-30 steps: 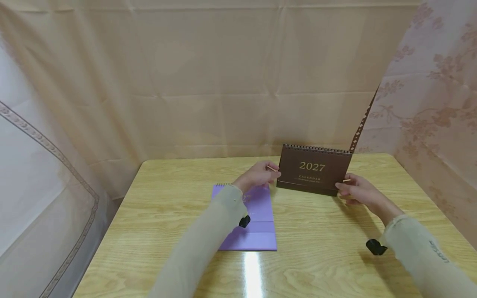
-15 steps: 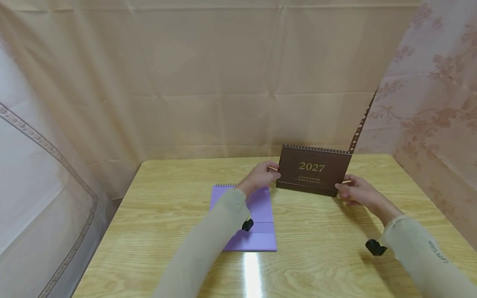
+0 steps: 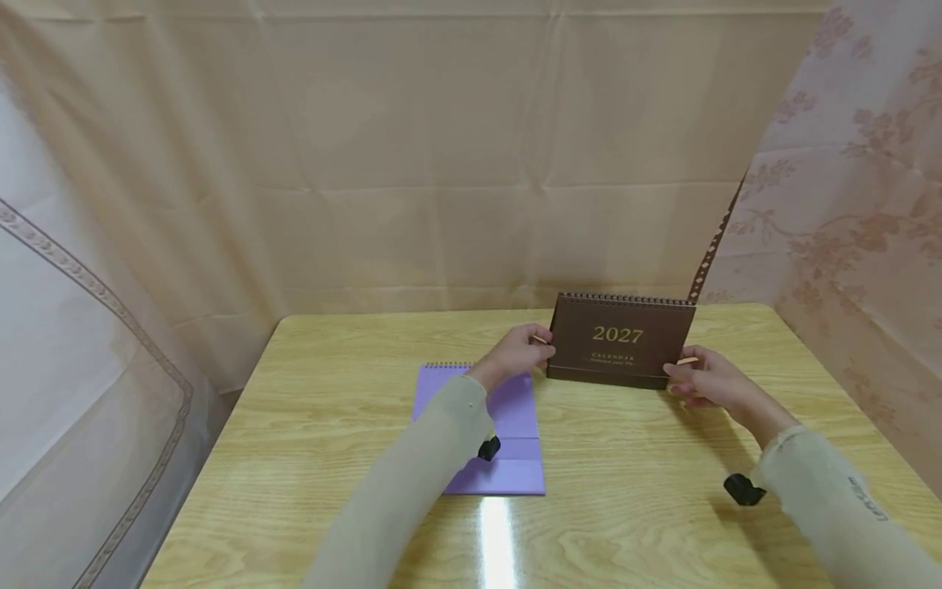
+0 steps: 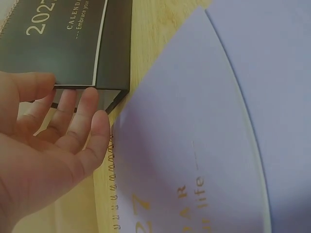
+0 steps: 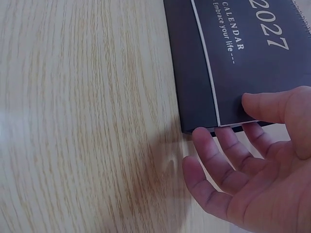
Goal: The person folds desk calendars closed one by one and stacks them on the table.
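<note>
A dark brown desk calendar [image 3: 616, 337] marked 2027 stands propped upright at the back right of the table, spiral binding on top. My left hand [image 3: 517, 352] pinches its left side, thumb at the front edge and fingers at the side opening. At the lower right corner, my right hand [image 3: 710, 376] holds it with the thumb on the cover and fingers against the side edge. A purple spiral calendar [image 3: 515, 417] lies flat under my left forearm, partly covered by it. The left wrist view shows the purple cover [image 4: 184, 121] close beside the left hand.
The wood-grain table [image 3: 309, 458] ends just behind the brown calendar, where a beige curtain [image 3: 412, 164] hangs. Patterned cloth [image 3: 861, 229] hangs on the right and pale cloth [image 3: 88, 368] on the left.
The brown calendar has come down slightly, its top and left lower corner lower than before, so its base sits more level. Both hands keep their hold, nearly in place.
</note>
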Tool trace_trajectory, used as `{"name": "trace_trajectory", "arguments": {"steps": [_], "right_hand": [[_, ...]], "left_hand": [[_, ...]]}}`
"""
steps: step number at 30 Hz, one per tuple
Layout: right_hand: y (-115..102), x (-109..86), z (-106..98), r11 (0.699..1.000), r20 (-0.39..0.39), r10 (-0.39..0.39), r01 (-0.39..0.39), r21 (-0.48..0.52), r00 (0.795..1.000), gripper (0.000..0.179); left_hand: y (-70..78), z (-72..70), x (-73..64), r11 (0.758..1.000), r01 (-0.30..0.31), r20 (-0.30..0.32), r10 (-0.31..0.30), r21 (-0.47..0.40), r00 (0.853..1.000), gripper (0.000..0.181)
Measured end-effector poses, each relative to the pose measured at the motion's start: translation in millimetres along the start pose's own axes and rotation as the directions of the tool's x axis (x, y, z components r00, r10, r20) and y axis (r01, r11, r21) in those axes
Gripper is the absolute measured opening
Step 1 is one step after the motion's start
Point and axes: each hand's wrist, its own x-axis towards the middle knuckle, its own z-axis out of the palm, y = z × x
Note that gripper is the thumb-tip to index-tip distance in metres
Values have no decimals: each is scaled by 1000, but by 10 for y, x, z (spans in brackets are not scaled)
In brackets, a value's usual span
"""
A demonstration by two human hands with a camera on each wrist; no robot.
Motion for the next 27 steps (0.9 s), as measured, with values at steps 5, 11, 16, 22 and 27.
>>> {"name": "trace_trajectory", "arguments": {"steps": [5, 11, 16, 22, 27], "right_hand": [[-14, -5, -2, 1000, -7, 15, -15, 7, 1000, 66], [-5, 7, -2, 1000, -8, 15, -15, 12, 1000, 65], [10, 21, 13, 1000, -13, 5, -5, 15, 1000, 58], [15, 5, 36, 1000, -21, 2, -2, 11, 1000, 52], [1, -1, 61, 1000, -27, -9, 10, 23, 1000, 51]], "left_hand": [[-1, 3, -3, 1000, -6, -4, 6, 14, 1000, 29], [6, 4, -29, 998, -29, -15, 30, 61, 999, 30], [-15, 11, -40, 968, -89, -35, 100, 234, 994, 28], [-39, 31, -31, 926, -113, -33, 133, 360, 990, 25], [-19, 21, -34, 907, -123, -33, 149, 402, 988, 23]]}}
